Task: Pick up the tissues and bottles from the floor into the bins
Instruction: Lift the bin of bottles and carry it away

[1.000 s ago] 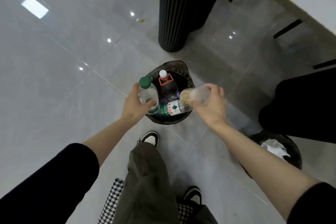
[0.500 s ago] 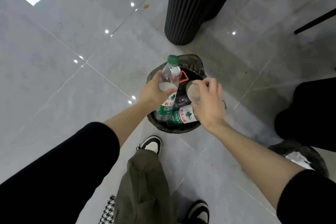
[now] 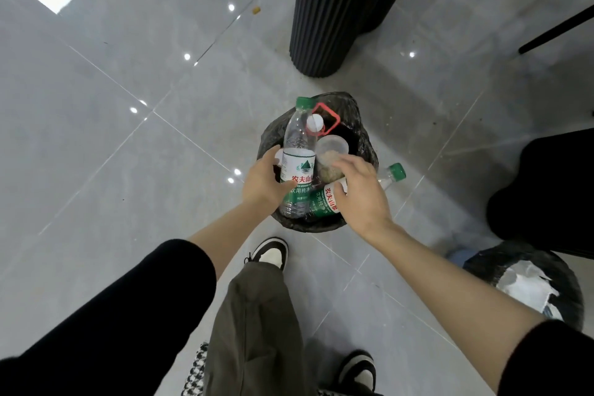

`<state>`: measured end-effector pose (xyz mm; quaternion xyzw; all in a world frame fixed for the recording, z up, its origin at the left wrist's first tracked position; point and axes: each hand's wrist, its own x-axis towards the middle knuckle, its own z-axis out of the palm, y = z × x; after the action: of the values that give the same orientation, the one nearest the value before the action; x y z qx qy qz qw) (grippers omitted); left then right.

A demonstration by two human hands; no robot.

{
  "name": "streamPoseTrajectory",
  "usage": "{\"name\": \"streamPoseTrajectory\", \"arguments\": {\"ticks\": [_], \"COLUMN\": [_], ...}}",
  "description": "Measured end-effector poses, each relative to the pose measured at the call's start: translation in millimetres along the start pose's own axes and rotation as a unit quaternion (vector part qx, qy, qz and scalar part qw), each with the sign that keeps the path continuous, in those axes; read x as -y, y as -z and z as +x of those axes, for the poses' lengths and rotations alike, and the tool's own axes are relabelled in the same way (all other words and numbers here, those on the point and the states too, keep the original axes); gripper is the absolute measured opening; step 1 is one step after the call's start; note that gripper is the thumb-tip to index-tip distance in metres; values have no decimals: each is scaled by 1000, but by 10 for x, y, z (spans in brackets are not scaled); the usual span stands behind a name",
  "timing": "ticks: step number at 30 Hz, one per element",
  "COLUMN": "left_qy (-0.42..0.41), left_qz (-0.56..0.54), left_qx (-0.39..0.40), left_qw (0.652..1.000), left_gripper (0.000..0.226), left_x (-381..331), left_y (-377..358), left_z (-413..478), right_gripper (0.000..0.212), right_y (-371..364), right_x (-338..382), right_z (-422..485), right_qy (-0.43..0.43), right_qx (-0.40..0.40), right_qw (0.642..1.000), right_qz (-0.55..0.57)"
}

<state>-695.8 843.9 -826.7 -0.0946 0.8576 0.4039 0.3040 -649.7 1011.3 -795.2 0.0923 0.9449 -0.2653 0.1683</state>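
Note:
A black-bagged bin (image 3: 360,141) stands on the grey floor and holds several bottles. My left hand (image 3: 262,182) holds a clear green-capped water bottle (image 3: 297,151) that stands tilted in the bin, thumb on its label. My right hand (image 3: 364,194) hovers over the bin with relaxed, spread fingers, just off a clear jar (image 3: 331,153) with tan contents that lies in the bin. Under that hand a second green-capped bottle (image 3: 390,175) lies across the rim. A white-capped bottle with a red handle (image 3: 316,122) sits deeper inside.
A second bin (image 3: 565,280) with white tissues (image 3: 520,288) stands at the lower right. A black fluted column (image 3: 337,10) rises just behind the first bin. A dark seat (image 3: 546,190) and thin black legs are on the right. My shoes and trouser leg are below.
Both hands came lower over the bin. The green-capped bottle went down into it. My right hand let go of the jar, which now rests inside.

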Motion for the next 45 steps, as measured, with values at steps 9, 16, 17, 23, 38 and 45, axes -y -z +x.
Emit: {"name": "streamPoseTrajectory", "arguments": {"ticks": [9,16,17,23,38,45], "left_qy": [30,66,62,69,102,107], "left_qz": [-14,-80,-75,-80,-105,-130], "left_qx": [-56,-64,-59,-37,-20,-42], "left_qw": [998,993,994,994,989,985], "left_gripper": [63,57,56,45,43,45], "left_x": [191,193,193,255,293,14], "left_y": [164,101,100,113,372,379], "left_z": [-33,120,144,225,-70,-381], "right_gripper": [15,31,36,61,58,54], "right_y": [-282,-435,-458,-669,-48,489], "right_x": [-134,14,76,240,216,146], "right_z": [-437,-353,-315,-4,-396,-713], "right_qy": [-207,-260,-222,-198,-167,-93], "right_qx": [-140,-197,-175,2,3,-18], "right_qw": [962,923,940,973,979,994], "right_qz": [112,205,191,122,117,46]}}
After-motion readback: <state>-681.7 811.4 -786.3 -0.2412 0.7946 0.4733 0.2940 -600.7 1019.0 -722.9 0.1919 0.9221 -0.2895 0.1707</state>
